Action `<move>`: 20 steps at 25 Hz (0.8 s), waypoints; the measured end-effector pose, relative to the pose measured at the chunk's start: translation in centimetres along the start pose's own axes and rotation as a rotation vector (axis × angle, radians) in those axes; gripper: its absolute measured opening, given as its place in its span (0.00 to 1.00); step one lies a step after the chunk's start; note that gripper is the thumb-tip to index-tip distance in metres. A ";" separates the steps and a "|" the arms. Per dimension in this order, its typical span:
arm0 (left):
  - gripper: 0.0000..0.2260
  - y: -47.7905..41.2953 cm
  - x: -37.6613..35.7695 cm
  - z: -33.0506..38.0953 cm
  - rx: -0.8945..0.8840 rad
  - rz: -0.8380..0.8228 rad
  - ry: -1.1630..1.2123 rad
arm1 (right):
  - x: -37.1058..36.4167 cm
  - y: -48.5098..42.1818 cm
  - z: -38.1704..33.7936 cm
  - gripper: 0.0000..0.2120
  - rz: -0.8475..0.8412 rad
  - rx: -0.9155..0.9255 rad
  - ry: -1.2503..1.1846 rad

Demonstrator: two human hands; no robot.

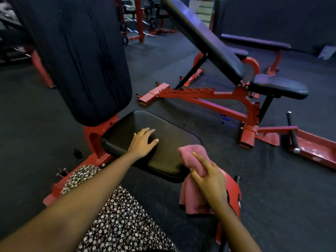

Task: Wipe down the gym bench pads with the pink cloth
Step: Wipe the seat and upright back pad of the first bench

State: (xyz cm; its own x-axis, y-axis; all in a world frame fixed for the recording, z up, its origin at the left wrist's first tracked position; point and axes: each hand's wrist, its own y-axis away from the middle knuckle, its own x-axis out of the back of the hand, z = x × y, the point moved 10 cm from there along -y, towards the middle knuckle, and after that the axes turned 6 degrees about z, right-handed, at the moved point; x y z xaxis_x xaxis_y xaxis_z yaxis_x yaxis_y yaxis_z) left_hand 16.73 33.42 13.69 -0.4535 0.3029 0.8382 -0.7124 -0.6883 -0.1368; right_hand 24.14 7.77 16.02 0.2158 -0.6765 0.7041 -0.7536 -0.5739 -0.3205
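**Risk: Incomplete Wipe**

The left hand [143, 140] lies spread flat on the seat pad [169, 124]. The right hand [209, 177] grips the bunched cloth [190, 156] at the seat pad's near right corner; most of it hangs off the edge. Likely faults: poor contact, missed area under the left hand.

The gym was dim, its dark rubber floor [254, 188] swallowing detail. A bluish-purple sheen lay along the inclined black vinyl backrest pad [203, 37] toward one o'clock. Wide-angle distortion bent the frame's edges, and the distant red steel racks [138, 17] at twelve o'clock were soft.
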 end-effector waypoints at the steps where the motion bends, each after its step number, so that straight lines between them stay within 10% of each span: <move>1: 0.24 1.2 1.2 0.0 0.005 0.039 0.095 | 1.0 -0.7 -1.9 0.26 0.025 0.078 0.002; 5: 0.21 5.9 8.8 -2.2 0.042 0.332 0.353 | 1.7 -3.7 -12.7 0.25 0.020 0.477 0.052; 13: 0.23 5.2 29.9 -7.4 0.147 0.971 0.684 | 1.6 -16.6 -29.4 0.24 0.213 0.662 -0.282; 20: 0.32 -6.6 35.1 -13.6 0.018 0.947 0.961 | 1.6 -23.8 -44.6 0.24 0.421 0.819 -0.521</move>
State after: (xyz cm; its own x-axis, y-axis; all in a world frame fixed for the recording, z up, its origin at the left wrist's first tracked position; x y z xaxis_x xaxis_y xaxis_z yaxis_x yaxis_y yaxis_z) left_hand -1.73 57.57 36.83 -0.9609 0.0434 -0.2734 0.0846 -0.8944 -0.4392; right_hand 14.77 40.98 53.00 0.4207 -0.8964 0.1397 -0.2229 -0.2514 -0.9419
